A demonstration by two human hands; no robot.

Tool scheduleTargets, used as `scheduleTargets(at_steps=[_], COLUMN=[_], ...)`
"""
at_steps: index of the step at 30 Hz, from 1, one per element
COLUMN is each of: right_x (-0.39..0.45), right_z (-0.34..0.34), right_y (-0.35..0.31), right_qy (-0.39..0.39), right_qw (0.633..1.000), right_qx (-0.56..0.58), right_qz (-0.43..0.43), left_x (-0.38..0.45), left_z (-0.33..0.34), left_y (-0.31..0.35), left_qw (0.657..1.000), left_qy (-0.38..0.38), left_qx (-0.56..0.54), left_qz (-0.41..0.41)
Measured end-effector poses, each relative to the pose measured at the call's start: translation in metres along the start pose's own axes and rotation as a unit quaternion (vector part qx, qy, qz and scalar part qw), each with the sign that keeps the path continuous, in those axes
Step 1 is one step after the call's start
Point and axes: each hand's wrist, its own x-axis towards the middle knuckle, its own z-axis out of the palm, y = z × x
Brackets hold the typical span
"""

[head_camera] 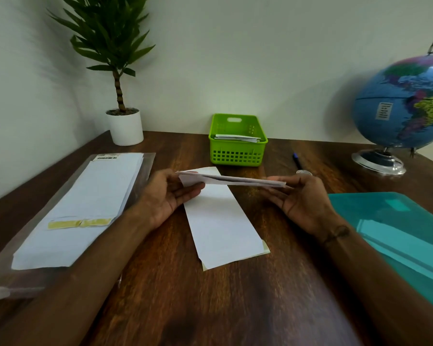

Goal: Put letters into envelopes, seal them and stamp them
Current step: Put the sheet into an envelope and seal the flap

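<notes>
Folded letter held in mid-air between 2 hands, envelope waiting below.

The left hand (170,196) and right hand (303,198) each have a grip on one end of the folded letter (231,180), fingers curled under, at frame centre just above the long white envelope (220,221) lying on the dark wooden bench (210,295). The thin, limp paper could spring open or buckle at the envelope mouth, I judge. A green slotted plastic basket (238,151) holds papers at upper centre; a glossy teal folder (395,228) sits right.
</notes>
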Motion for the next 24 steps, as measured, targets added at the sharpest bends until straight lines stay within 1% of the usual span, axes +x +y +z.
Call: scheduleTargets(at_steps=[3,5,7,9,11,14,17,19,20,22,23,24], right_x=[0.0,0.0,0.001,-0.001,-0.003,-0.01,-0.017,-0.02,-0.021,-0.021,-0.021,-0.021], right_z=[0.0,0.0,0.0,0.001,0.001,0.006,0.014,0.017,0.018,0.018,0.017,0.016], right_y=[-0.001,0.001,0.003,0.004,0.001,-0.003,-0.004,-0.004,-0.004,-0.005,-0.008,-0.011], right_qy=[-0.001,0.004,-0.011,-0.039,-0.072,-0.121,-0.149,-0.162,-0.159,-0.14,-0.124,-0.104], right_qw=[1.0,1.0,0.996,0.988,0.976,0.954,0.919,0.895,0.892,0.909,0.922,0.935], right_qx=[-0.01,-0.026,-0.085,-0.145,-0.2,-0.259,-0.346,-0.402,-0.411,-0.389,-0.365,-0.34], right_qz=[-0.004,-0.016,-0.013,0.022,0.057,0.093,0.115,0.109,0.097,0.055,0.031,0.009], left_x=[0.001,0.002,0.003,0.003,0.003,0.0,-0.005,-0.008,-0.01,-0.011,-0.013,-0.017], left_z=[0.001,0.002,0.0,-0.002,-0.002,0.0,0.007,0.014,0.018,0.024,0.027,0.028], left_y=[0.002,0.0,-0.004,-0.007,-0.006,-0.005,-0.012,-0.019,-0.021,-0.022,-0.02,-0.017], left_qw=[1.0,0.998,0.992,0.99,0.991,0.99,0.984,0.976,0.973,0.973,0.968,0.95], left_qy=[-0.003,0.003,0.009,0.008,0.008,0.009,-0.034,-0.056,-0.06,-0.07,-0.078,-0.081], left_qx=[0.01,0.052,0.113,0.135,0.124,0.122,0.147,0.179,0.187,0.187,0.211,0.282], left_qz=[0.028,0.047,0.054,0.045,0.046,0.075,0.095,0.113,0.124,0.118,0.108,0.112])
